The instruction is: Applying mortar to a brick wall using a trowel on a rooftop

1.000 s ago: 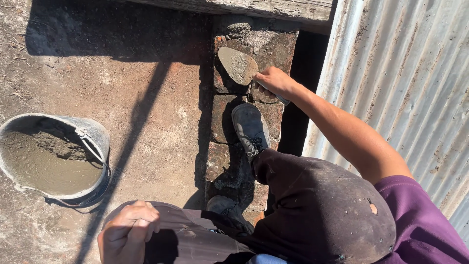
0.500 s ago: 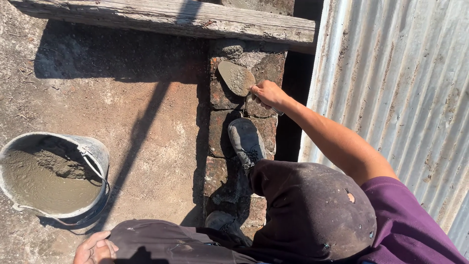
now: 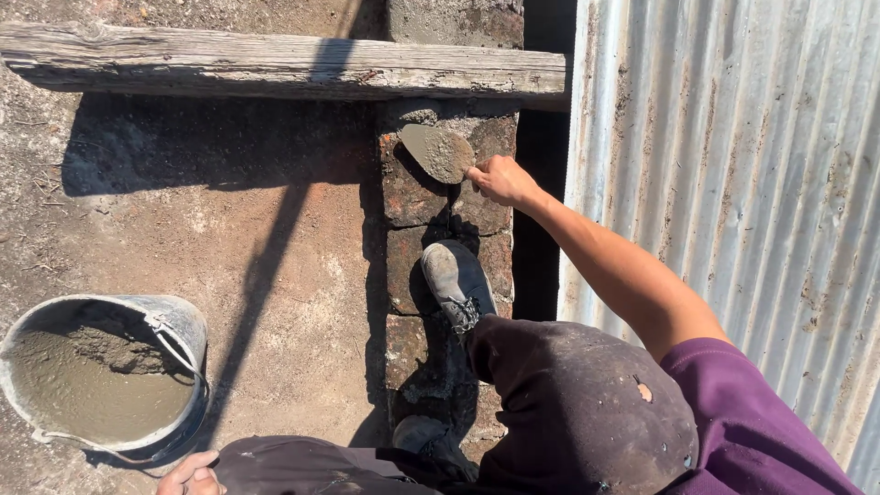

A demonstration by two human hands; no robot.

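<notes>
we saw the trowel point(image 3: 438, 150) first, its flat rounded blade coated in wet grey mortar and lying on top of the brick wall point(image 3: 414, 197), just under the wooden plank point(image 3: 275, 66). the blade sat to the left of the right hand point(image 3: 500, 180), which was closed around the handle, so the handle itself was hidden inside the fist. the right arm reached out bare from a purple sleeve point(image 3: 756, 426).

the only container was the bucket point(image 3: 179, 321) at the lower left, a round, battered metal one with a thin wire handle lying across its rim. it was partly filled with smooth wet grey mortar, heaped rougher toward the far side. it stood on the ground well apart from the trowel.

the left hand point(image 3: 188, 475) showed only at the bottom edge, resting by the dark trouser knee just beside the bucket; we could not tell whether it was open or closed, and it held nothing we could see.

the wall was a narrow run of rough reddish bricks with dark joints. a dusty grey shoe point(image 3: 456, 281) stood on it, just behind the trowel. the plank was weathered, grey and cracked, laid across the wall. to the right ran a ribbed sheet of corrugated metal point(image 3: 733, 183), stained with rust. the ground point(image 3: 229, 238) to the left was rough, bare and sunlit.
</notes>
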